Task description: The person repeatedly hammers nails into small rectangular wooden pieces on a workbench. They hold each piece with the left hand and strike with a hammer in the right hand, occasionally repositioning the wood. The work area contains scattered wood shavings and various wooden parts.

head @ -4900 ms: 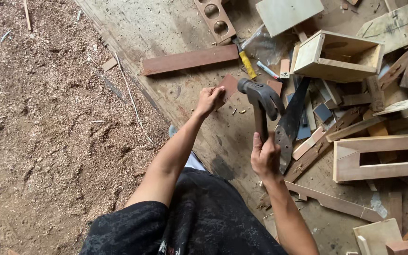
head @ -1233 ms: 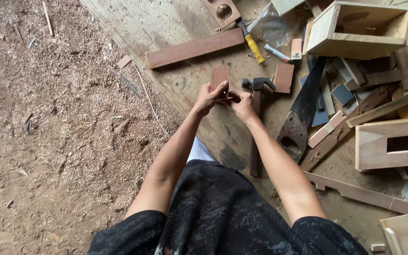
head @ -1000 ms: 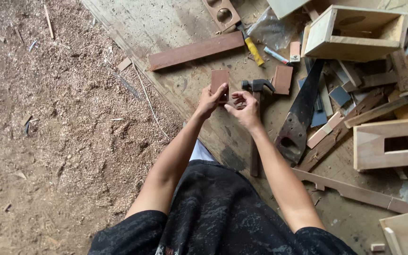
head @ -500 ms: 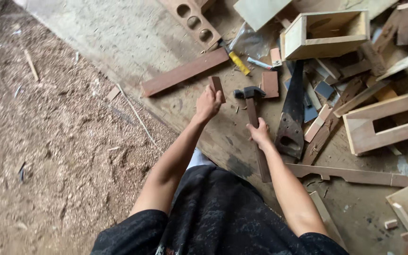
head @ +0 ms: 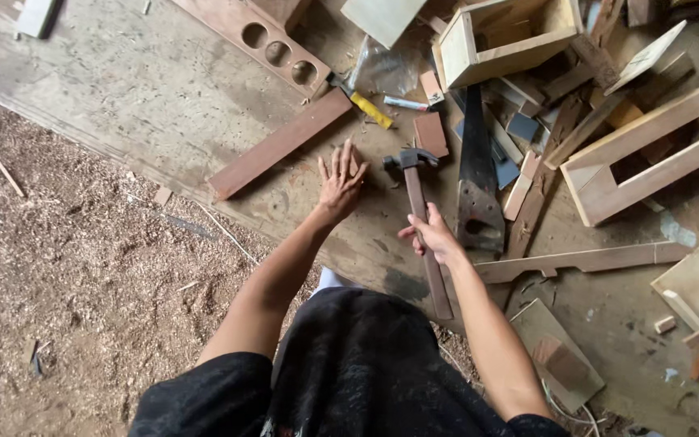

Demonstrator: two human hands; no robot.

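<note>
Right hand wrapped around the wooden handle of a hammer, fingers closed on it about midway along; hammer head up near a small reddish wood block, shaft lying along the board surface. Left hand flat on the surface, fingers spread open and gripping nothing, just beside the lower end of a long reddish plank. Handsaw lying just right of the hammer. Yellow-handled tool above the left hand. Open wooden box further up. Sawdust floor to the left
</note>
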